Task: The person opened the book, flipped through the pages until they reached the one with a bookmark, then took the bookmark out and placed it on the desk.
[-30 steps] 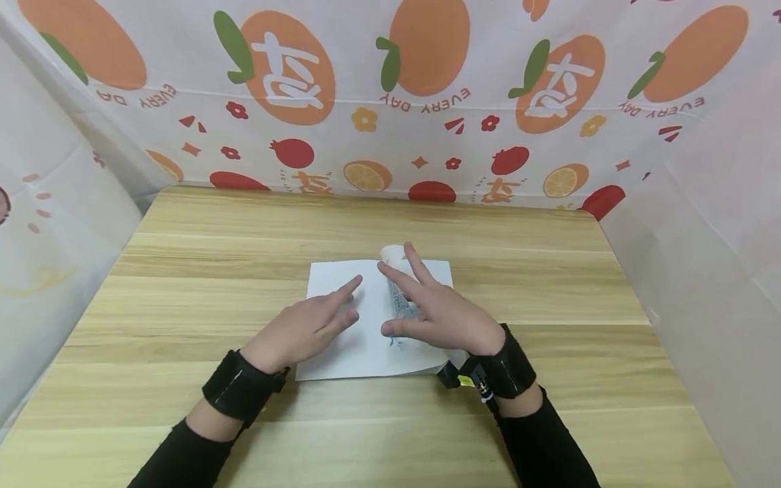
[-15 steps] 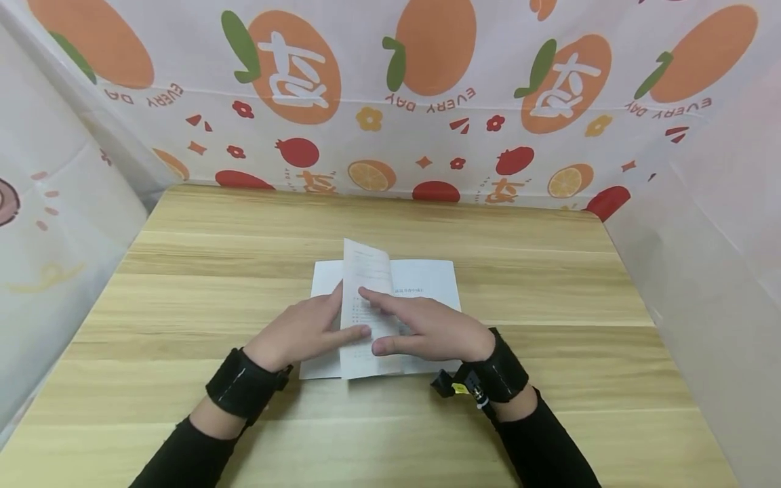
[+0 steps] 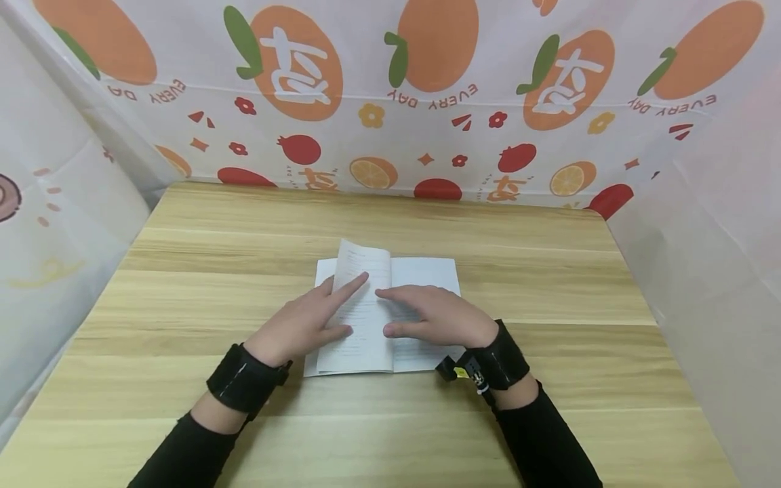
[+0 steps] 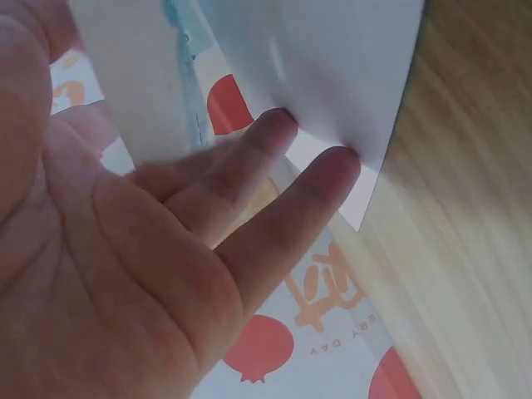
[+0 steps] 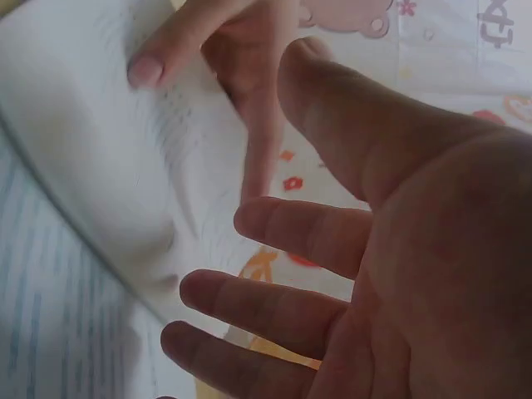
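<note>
Lying open near the middle of the wood-grain table [image 3: 390, 434], the softcover book [image 3: 424, 272] sat within reach of both hands. The left hand [image 3: 299, 325], fingers fairly straight, had a raised leaf [image 3: 363, 259] between front and back fingers, presumably to guide it flat; the right hand [image 3: 442, 317], loosely spread, held nothing over the book's right half. Half a second earlier, the leaf stood steeper.
</note>
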A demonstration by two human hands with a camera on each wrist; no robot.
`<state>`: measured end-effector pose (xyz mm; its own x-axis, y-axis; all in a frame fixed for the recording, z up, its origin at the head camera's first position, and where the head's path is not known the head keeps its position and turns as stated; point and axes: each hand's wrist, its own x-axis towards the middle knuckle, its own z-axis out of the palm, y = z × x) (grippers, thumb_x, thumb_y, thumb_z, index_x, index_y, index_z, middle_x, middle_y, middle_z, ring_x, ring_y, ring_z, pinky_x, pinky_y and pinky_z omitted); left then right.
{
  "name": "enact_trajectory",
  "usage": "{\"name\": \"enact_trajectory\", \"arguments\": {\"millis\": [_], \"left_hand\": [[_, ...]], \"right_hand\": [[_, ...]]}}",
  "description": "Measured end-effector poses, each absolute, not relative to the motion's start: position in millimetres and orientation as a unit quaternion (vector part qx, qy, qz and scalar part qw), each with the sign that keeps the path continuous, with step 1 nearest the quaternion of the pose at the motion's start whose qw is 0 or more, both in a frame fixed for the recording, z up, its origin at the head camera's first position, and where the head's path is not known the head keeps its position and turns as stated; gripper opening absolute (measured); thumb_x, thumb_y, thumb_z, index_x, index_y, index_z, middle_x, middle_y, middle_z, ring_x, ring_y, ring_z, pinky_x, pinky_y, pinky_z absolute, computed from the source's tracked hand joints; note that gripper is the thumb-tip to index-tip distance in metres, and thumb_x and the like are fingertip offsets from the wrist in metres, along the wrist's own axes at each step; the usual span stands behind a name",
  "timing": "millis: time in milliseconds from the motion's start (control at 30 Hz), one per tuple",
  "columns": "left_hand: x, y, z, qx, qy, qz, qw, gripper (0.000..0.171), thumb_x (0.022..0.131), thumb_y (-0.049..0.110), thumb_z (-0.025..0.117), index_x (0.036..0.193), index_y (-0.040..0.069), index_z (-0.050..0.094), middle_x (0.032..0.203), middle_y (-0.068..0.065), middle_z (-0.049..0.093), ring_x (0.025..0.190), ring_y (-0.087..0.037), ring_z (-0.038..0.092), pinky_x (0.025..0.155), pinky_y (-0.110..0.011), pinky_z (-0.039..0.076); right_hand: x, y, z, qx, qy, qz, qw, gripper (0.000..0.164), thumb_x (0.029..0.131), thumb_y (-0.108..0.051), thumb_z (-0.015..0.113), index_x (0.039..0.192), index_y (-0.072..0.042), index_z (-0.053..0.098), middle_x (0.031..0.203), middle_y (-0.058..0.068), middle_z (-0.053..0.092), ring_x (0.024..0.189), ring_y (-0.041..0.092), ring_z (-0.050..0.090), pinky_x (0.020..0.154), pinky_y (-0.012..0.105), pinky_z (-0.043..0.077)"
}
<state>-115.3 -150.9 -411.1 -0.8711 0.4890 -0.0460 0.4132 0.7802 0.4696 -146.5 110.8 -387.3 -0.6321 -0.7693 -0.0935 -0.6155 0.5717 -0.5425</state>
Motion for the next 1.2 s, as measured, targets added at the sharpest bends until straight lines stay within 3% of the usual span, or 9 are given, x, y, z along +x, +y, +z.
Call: {"name": "enact_trajectory", "arguments": {"millis": [100, 200, 267, 333, 533, 700, 833, 967, 1200], "left_hand": [[-116, -150, -413, 0.248, 0.94, 0.224, 0.065, 0.09, 0.077, 0.025, 0.079, 0.15, 0.033, 0.026, 0.155, -0.018, -0.004, 0.119, -0.037, 0.043, 0.07, -0.038, 0.056], [-116, -148, -414, 0.263, 0.946, 0.188, 0.03, 0.089, 0.072, 0.022, 0.082, 0.146, 0.033, 0.035, 0.153, -0.015, -0.022, 0.13, -0.048, 0.022, 0.078, -0.043, 0.054], [-116, -147, -414, 0.282, 0.947, 0.156, 0.005, 0.085, 0.071, 0.02, 0.083, 0.144, 0.033, 0.04, 0.154, -0.016, -0.017, 0.134, -0.05, 0.007, 0.088, -0.053, 0.047], [-116, -146, -416, 0.305, 0.943, 0.133, -0.013, 0.08, 0.072, 0.016, 0.082, 0.141, 0.034, 0.045, 0.156, -0.017, -0.003, 0.135, -0.05, 0.003, 0.093, -0.058, 0.04], [-112, -144, -420, 0.327, 0.933, 0.15, 0.016, 0.058, 0.08, 0.007, 0.072, 0.131, 0.029, 0.058, 0.149, -0.015, 0.033, 0.133, -0.043, 0.023, 0.093, -0.054, 0.043], [-111, -142, -423, 0.31, 0.934, 0.176, 0.026, 0.041, 0.086, 0.024, 0.068, 0.126, 0.024, 0.062, 0.147, -0.015, 0.036, 0.132, -0.041, 0.028, 0.097, -0.056, 0.038], [-111, -143, -423, 0.306, 0.933, 0.186, 0.036, 0.046, 0.084, 0.038, 0.07, 0.126, 0.022, 0.063, 0.147, -0.014, 0.035, 0.131, -0.042, 0.029, 0.098, -0.057, 0.037], [-110, -144, -420, 0.302, 0.934, 0.188, 0.037, 0.05, 0.08, 0.038, 0.074, 0.126, 0.022, 0.063, 0.147, -0.011, 0.037, 0.131, -0.042, 0.03, 0.097, -0.057, 0.038], [-109, -140, -417, 0.296, 0.935, 0.192, 0.047, 0.051, 0.08, 0.039, 0.074, 0.127, 0.023, 0.062, 0.145, -0.009, 0.041, 0.131, -0.04, 0.032, 0.094, -0.056, 0.041]], "right_hand": [[-152, 116, -393, -0.384, 0.88, -0.232, 0.156, 0.066, 0.089, -0.059, 0.052, 0.142, -0.02, 0.044, 0.137, -0.007, 0.048, 0.124, 0.007, 0.04, 0.101, 0.035, 0.038], [-158, 121, -398, -0.369, 0.889, -0.227, 0.149, 0.066, 0.089, -0.057, 0.054, 0.141, -0.018, 0.046, 0.136, -0.006, 0.049, 0.124, 0.008, 0.041, 0.101, 0.035, 0.037], [-162, 124, -400, -0.356, 0.896, -0.225, 0.141, 0.065, 0.088, -0.056, 0.056, 0.14, -0.018, 0.047, 0.136, -0.005, 0.05, 0.124, 0.009, 0.042, 0.101, 0.035, 0.038], [-166, 127, -401, -0.337, 0.907, -0.219, 0.129, 0.064, 0.088, -0.054, 0.059, 0.14, -0.019, 0.048, 0.135, -0.005, 0.051, 0.123, 0.01, 0.043, 0.101, 0.035, 0.038], [-174, 136, -405, -0.273, 0.937, -0.19, 0.103, 0.063, 0.084, -0.041, 0.069, 0.139, -0.017, 0.049, 0.134, -0.001, 0.052, 0.123, 0.015, 0.044, 0.1, 0.038, 0.039], [-180, 143, -409, -0.234, 0.951, -0.177, 0.096, 0.067, 0.081, -0.037, 0.074, 0.139, -0.016, 0.048, 0.137, 0.003, 0.05, 0.127, 0.02, 0.041, 0.102, 0.043, 0.037], [-183, 145, -412, -0.215, 0.957, -0.166, 0.1, 0.076, 0.079, -0.041, 0.074, 0.143, -0.014, 0.043, 0.145, 0.013, 0.039, 0.131, 0.029, 0.034, 0.102, 0.05, 0.035], [-184, 145, -413, -0.201, 0.959, -0.168, 0.109, 0.082, 0.078, -0.043, 0.074, 0.145, -0.015, 0.038, 0.148, 0.019, 0.032, 0.131, 0.034, 0.033, 0.101, 0.053, 0.036], [-182, 144, -414, -0.202, 0.96, -0.156, 0.112, 0.085, 0.078, -0.041, 0.076, 0.147, -0.015, 0.034, 0.145, 0.014, 0.039, 0.132, 0.031, 0.032, 0.103, 0.052, 0.033]]}}
